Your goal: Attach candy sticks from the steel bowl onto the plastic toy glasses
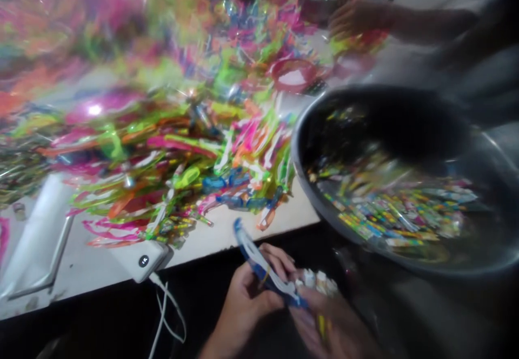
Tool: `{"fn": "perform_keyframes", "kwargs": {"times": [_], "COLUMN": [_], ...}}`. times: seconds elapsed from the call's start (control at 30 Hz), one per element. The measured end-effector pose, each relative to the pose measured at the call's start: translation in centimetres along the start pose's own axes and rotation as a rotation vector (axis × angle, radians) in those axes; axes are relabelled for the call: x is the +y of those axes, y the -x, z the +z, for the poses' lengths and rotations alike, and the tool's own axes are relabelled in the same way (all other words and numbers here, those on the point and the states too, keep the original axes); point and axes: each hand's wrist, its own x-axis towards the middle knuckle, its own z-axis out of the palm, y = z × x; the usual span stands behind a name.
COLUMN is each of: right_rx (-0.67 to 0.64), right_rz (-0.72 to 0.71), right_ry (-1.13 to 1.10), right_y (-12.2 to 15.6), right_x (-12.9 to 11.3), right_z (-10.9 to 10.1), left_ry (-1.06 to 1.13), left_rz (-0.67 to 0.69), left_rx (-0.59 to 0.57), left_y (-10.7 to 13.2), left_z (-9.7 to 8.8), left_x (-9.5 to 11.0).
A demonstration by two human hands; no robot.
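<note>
Blue-and-white plastic strip (259, 261), long axis slanting across the view, upper tip pointing up and left toward the worktop edge, lower end running down and right, held just off that edge above dark ground. At far left, white power bank (140, 259) on the pale worktop (81, 272), white cable (164, 307) trailing over the edge. Beyond it, heap of neon plastic strips (174, 148). Left hand (243, 305), grip closed around the strip's middle. Right hand (332, 329), blurred, curled at the lower end, hold impossible to tell; small white pieces (316, 282) just above it. Further right, steel basin (293, 145) of small coloured packets (389, 213). Top right, a co-worker's hands (357, 15) at the heap's far side.
</note>
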Motion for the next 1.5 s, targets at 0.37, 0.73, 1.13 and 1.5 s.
{"fn": "perform_keyframes", "kwargs": {"times": [0.37, 0.73, 1.13, 1.5], "right_rx": [0.217, 0.289, 0.215, 0.138], "right_rz": [-0.246, -0.426, -0.456, -0.635], "right_ry": [0.44, 0.686, 0.64, 0.737], "right_y": [0.2, 1.0, 0.3, 0.4], "right_x": [-3.7, -3.7, -2.5, -2.1], "right_z": [2.8, 2.3, 2.0, 2.4], "left_ry": [-0.157, -0.325, -0.33, -0.284], "left_rz": [0.33, 0.428, 0.391, 0.301], "left_rx": [0.358, 0.299, 0.257, 0.337], "left_y": [0.0, 0.0, 0.1, -1.2], "left_z": [0.6, 1.7, 0.5, -0.5], "left_x": [1.0, 1.4, 0.4, 1.2]}}
